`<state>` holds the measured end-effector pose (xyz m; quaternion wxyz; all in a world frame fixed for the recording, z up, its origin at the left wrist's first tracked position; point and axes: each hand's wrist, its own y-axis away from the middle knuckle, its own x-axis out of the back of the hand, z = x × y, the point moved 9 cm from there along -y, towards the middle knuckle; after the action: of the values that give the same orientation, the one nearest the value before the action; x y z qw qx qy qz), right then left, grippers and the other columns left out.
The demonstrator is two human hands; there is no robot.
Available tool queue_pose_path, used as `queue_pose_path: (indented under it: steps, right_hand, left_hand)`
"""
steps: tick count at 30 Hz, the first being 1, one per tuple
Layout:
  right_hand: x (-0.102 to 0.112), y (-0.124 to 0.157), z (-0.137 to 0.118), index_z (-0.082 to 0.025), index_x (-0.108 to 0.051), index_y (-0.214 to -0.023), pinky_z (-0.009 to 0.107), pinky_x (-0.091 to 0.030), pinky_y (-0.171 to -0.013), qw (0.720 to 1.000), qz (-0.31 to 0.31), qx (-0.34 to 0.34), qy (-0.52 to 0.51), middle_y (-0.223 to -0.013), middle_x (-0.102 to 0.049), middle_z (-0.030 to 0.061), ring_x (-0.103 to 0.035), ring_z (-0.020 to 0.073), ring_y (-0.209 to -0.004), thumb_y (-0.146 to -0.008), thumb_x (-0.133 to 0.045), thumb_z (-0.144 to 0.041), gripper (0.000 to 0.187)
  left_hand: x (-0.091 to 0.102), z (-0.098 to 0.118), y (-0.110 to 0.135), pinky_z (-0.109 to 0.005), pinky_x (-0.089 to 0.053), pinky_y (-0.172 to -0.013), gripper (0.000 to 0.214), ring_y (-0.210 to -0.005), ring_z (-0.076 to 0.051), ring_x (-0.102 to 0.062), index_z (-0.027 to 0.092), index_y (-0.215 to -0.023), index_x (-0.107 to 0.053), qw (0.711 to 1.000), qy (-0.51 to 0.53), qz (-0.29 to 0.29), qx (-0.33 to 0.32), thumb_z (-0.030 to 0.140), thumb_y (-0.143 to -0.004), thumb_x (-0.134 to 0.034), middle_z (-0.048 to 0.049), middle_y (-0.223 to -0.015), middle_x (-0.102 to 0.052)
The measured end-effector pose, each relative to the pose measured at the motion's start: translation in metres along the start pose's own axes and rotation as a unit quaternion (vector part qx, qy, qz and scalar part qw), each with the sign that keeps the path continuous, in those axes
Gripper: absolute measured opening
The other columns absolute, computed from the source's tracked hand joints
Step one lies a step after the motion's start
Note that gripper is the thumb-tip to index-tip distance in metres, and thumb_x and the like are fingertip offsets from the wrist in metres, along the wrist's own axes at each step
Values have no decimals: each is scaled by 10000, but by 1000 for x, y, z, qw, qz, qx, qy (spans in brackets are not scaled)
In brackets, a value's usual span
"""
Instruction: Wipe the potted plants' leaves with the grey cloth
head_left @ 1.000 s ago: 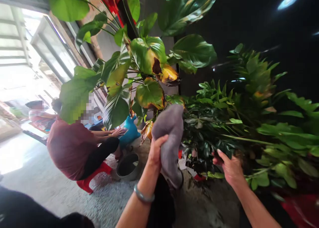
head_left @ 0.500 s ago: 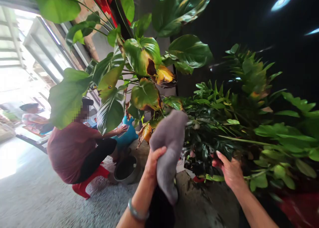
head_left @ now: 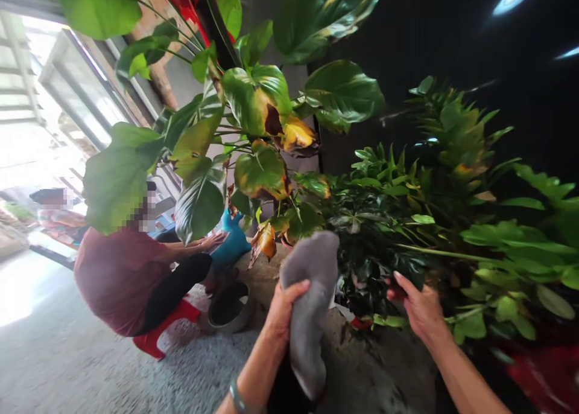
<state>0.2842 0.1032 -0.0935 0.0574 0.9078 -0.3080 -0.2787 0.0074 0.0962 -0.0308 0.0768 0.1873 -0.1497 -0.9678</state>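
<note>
My left hand [head_left: 281, 310] is closed round a grey cloth [head_left: 309, 299], held up in front of a large-leaved potted plant [head_left: 253, 100] with yellow-brown patches. A bangle sits on that wrist. My right hand [head_left: 418, 308] reaches into the dark low foliage [head_left: 375, 233] to the right. Its thumb points up and its other fingers are hidden among the leaves, so I cannot make out what they grip. A red patch shows just beside its fingertips.
A person in a maroon shirt [head_left: 122, 275] squats on a red stool [head_left: 156, 338] at the left, next to a blue object [head_left: 233, 242] and a round dark basin [head_left: 230, 305]. Another person sits further left. Feathery green fronds [head_left: 511, 245] spread right.
My left hand and the grey cloth have dropped lower in view, away from the leaves. My right hand has stayed in the foliage. The view has shifted slightly.
</note>
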Motion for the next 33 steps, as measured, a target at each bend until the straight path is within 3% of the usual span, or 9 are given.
queue_pose_path:
  steps: [3, 5, 8, 12, 16, 20, 24, 28, 33]
  right_hand:
    - [-3, 0, 0, -186, -607, -587, 246, -442, -333, 1000, -6, 9, 4, -442, -635, -30, -526, 133, -335, -347, -812, -323, 345]
    - [-4, 0, 2, -183, -604, -579, 246, -442, -334, 1000, -3, 9, 9, -435, -631, -30, -523, 131, -330, -343, -816, -332, 351]
    - [-3, -1, 5, -175, -618, -597, 245, -443, -336, 1000, -2, 10, 13, -449, -642, -22, -526, 132, -335, -354, -819, -340, 356]
    - [3, -4, 5, -172, -624, -603, 246, -440, -330, 1000, 1, 8, 13, -453, -644, -19, -529, 135, -341, -361, -819, -348, 357]
    - [4, -6, 0, -185, -597, -580, 251, -429, -326, 1000, -6, 24, 9, -433, -619, -31, -515, 134, -335, -371, -820, -353, 348]
    - [0, -4, 1, -193, -597, -608, 261, -429, -337, 999, -9, 31, 18, -448, -622, -32, -517, 139, -346, -391, -811, -368, 352]
    - [1, 0, 7, -187, -614, -614, 282, -450, -360, 999, 3, 3, 39, -463, -640, -17, -531, 152, -360, -381, -803, -366, 350]
    - [9, 3, -1, -189, -607, -602, 273, -436, -346, 999, 12, -5, 48, -443, -637, -16, -520, 148, -343, -354, -806, -354, 357]
    - [19, 22, -6, -206, -583, -644, 246, -465, -398, 999, 13, -46, 26, -506, -681, -17, -566, 138, -396, -334, -816, -345, 412]
  left_hand:
    - [-15, 57, -18, -265, -518, -528, 456, -531, -147, -619, 168, -930, -633, 993, 42, 28, -107, 234, -495, -751, 2, -702, -706]
    - [-27, 63, -33, -269, -526, -546, 409, -530, -148, -619, 151, -884, -635, 992, 45, 30, -115, 208, -495, -746, 2, -665, -693]
    - [-31, 23, -45, -277, -505, -496, 286, -461, -150, -583, 123, -752, -644, 999, -23, 17, -26, 160, -484, -739, -11, -541, -654]
    - [-7, -21, -26, -280, -478, -437, 231, -419, -157, -558, 121, -684, -639, 996, -60, 15, 60, 173, -478, -731, -27, -490, -636]
    - [0, 32, -16, -287, -512, -480, 401, -472, -163, -597, 145, -859, -644, 998, 7, 48, -51, 221, -479, -744, -5, -599, -676]
    - [-37, 73, -39, -288, -536, -564, 462, -508, -147, -612, 139, -960, -643, 993, 28, 15, -113, 225, -518, -743, 2, -654, -684]
    - [-42, 19, -54, -280, -490, -487, 276, -439, -149, -564, 125, -740, -655, 998, -50, 23, 6, 165, -478, -734, -12, -511, -640]
    - [-14, -39, -22, -282, -469, -459, 228, -450, -170, -573, 135, -682, -683, 991, -75, -59, 98, 188, -462, -718, -35, -522, -663]
    - [26, -39, 14, -297, -500, -525, 311, -525, -198, -629, 129, -794, -676, 987, -43, -97, 117, 215, -502, -743, -52, -607, -694]
